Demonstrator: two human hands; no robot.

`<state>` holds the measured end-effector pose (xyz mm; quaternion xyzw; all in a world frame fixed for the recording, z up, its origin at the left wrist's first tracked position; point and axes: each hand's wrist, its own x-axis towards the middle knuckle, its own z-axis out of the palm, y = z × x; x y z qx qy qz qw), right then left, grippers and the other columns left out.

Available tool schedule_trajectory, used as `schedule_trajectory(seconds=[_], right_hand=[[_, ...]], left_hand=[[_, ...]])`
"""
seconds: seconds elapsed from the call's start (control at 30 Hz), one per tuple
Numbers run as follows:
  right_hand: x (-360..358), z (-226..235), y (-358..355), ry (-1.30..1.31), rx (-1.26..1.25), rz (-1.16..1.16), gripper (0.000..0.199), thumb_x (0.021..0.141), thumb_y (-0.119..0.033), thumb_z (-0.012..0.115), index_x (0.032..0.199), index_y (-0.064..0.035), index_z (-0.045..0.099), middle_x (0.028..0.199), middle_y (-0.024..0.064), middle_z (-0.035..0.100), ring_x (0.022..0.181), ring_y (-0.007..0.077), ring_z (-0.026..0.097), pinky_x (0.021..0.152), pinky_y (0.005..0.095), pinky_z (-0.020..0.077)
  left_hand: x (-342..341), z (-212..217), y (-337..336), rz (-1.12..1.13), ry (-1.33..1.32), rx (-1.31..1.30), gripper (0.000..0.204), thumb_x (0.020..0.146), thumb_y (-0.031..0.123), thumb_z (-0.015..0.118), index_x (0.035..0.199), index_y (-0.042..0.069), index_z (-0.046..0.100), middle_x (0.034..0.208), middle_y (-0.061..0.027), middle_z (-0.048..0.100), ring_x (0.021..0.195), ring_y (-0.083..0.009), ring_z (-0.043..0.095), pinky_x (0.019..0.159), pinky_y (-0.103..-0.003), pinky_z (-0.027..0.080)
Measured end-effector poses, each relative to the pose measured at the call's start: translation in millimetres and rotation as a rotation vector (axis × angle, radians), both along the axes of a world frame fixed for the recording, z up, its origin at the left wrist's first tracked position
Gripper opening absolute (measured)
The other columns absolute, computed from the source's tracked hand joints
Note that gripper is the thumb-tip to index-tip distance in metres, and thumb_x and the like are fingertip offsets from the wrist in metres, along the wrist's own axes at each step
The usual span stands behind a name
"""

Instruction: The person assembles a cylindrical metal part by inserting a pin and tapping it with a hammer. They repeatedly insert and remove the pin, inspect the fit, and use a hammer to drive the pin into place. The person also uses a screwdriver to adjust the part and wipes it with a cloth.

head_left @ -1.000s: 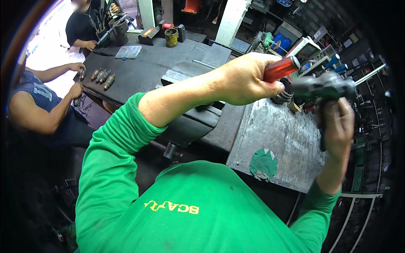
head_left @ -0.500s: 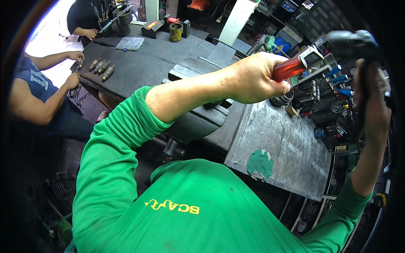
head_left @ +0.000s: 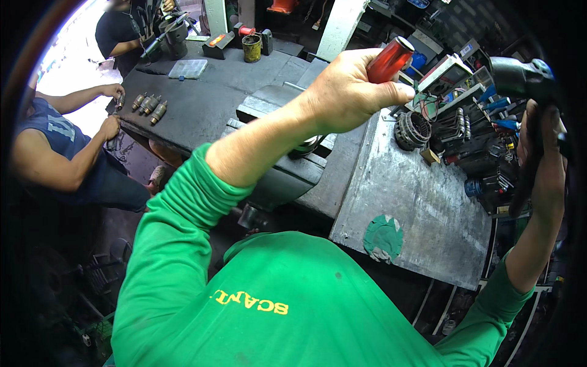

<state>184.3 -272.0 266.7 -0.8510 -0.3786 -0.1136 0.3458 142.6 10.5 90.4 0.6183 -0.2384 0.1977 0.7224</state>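
left hand fisted round red tool handle, right hand gripping dark power tool at far right, ribbed metal ring on workbench between

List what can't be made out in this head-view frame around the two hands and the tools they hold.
- Red-handled tool: its working end is hidden inside the left hand.
- Dark power tool: its lower body is covered by the right hand and darkened by the fisheye rim.
- Small parts beside the round metal housing: too small and cluttered to identify.
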Motion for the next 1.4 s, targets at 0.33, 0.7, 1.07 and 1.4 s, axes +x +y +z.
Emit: schedule_trajectory(seconds=[0.33, 0.7, 1.07, 1.4], right_hand=[[25.5, -37.3, -47.9, 0.068, 0.069, 0.030, 0.050, 0.113, -0.048, 0.050, 0.110, -0.0018, 0.067, 0.074, -0.0026, 0.055, 0.059, 0.0029, 0.044, 0.055, 0.0222, 0.0312], [42.0, -37.3, -40.8, -0.030, 0.019, 0.067, 0.050, 0.113, -0.048, 0.048, 0.112, -0.0016, 0.068, 0.072, -0.0021, 0.054, 0.058, 0.0037, 0.044, 0.054, 0.0233, 0.0313], [56.2, -4.1, 43.6, 0.013, 0.038, 0.121, 0.049, 0.111, -0.049, 0.054, 0.117, -0.0022, 0.066, 0.076, -0.0056, 0.054, 0.063, 0.0017, 0.046, 0.056, 0.0215, 0.0352], [72.0, 4.8, 21.5, 0.096, -0.064, 0.072, 0.055, 0.110, -0.059, 0.048, 0.111, -0.0067, 0.065, 0.071, -0.0064, 0.049, 0.059, 0.0015, 0.043, 0.055, 0.0211, 0.0343]], left_hand=[[19.9, 39.0, 3.8, 0.055, -0.018, 0.040, 0.037, 0.106, 0.045, 0.064, 0.095, 0.009, 0.065, 0.065, 0.0065, 0.050, 0.056, -0.0030, 0.048, 0.051, -0.023, 0.040], [11.2, 7.7, 5.4, 0.038, 0.112, 0.099, 0.044, 0.102, 0.053, 0.069, 0.100, 0.009, 0.066, 0.074, 0.0057, 0.053, 0.065, -0.0031, 0.048, 0.057, -0.024, 0.040], [11.7, 3.4, -2.7, 0.078, 0.047, 0.188, 0.038, 0.105, 0.047, 0.067, 0.106, 0.009, 0.058, 0.069, 0.0075, 0.044, 0.058, -0.0016, 0.038, 0.051, -0.022, 0.030], [15.3, 4.0, 13.4, 0.045, 0.133, 0.078, 0.047, 0.102, 0.055, 0.067, 0.099, 0.009, 0.064, 0.070, 0.0052, 0.052, 0.062, -0.0048, 0.047, 0.055, -0.025, 0.040]])
